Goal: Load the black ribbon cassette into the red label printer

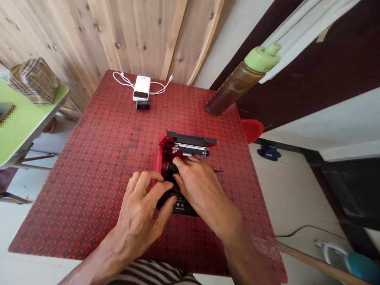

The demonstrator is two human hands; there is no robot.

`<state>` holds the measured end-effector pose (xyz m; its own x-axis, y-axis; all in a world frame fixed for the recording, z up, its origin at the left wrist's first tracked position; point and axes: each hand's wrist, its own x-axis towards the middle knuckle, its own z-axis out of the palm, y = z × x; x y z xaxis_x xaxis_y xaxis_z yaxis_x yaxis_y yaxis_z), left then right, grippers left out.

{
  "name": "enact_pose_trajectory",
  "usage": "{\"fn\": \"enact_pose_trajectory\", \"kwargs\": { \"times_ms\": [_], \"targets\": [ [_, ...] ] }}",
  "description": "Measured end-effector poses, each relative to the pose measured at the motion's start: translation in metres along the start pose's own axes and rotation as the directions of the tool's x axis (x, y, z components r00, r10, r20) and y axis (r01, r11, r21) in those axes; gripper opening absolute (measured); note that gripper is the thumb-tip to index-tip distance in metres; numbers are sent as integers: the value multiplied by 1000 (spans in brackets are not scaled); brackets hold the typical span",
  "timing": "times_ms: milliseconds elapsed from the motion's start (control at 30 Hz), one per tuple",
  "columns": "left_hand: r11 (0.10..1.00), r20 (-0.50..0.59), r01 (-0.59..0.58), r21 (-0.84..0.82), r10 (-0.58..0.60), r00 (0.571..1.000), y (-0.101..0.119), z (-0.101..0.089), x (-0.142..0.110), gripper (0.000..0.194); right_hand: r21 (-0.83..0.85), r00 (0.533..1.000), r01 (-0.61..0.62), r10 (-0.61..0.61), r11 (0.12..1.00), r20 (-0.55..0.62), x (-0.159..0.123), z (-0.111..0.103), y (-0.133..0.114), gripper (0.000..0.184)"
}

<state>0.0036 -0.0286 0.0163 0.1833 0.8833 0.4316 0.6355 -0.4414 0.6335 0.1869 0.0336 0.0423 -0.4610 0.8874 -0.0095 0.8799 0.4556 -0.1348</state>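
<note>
A small red and black machine (190, 138), which looks like a label printer, stands on the table with its hinged lid raised. White symbols show on its black front panel. My right hand (198, 182) reaches into the bay under the lid. Its thumb and forefinger bend around a black roll-like part (171, 169) inside; the other fingertips are hidden. At the left front edge of the machine is my left hand (142, 202), fingers bent and thumb apart from the forefinger, with the fingertips at the casing. Nothing shows in its grasp.
Toward the back of the red patterned table (97, 178) lie a white power bank (141, 88) with a cable and a small black object (143, 105). A tall green-capped bottle (237, 85) stands at the back right. A green table (26, 122) with a plaid bag (35, 81) is at left.
</note>
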Motion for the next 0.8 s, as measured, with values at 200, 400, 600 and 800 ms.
{"fn": "enact_pose_trajectory", "kwargs": {
  "times_ms": [200,400,600,800],
  "targets": [
    [998,-86,48,27,-46,995,-15,-10,3,19,2,998,-19,19,1000,54,12,4,3,27],
    [999,-60,33,34,-30,998,-24,-13,5,19,155,997,-71,63,985,54,5,10,5,34],
    [999,128,-50,7,48,991,-18,-8,9,22,389,993,96,-62,916,-99,-21,4,19,51],
    [997,145,-71,29,66,987,-14,-4,17,17,497,983,176,-121,850,-141,-41,-15,27,33]
  ]
}}
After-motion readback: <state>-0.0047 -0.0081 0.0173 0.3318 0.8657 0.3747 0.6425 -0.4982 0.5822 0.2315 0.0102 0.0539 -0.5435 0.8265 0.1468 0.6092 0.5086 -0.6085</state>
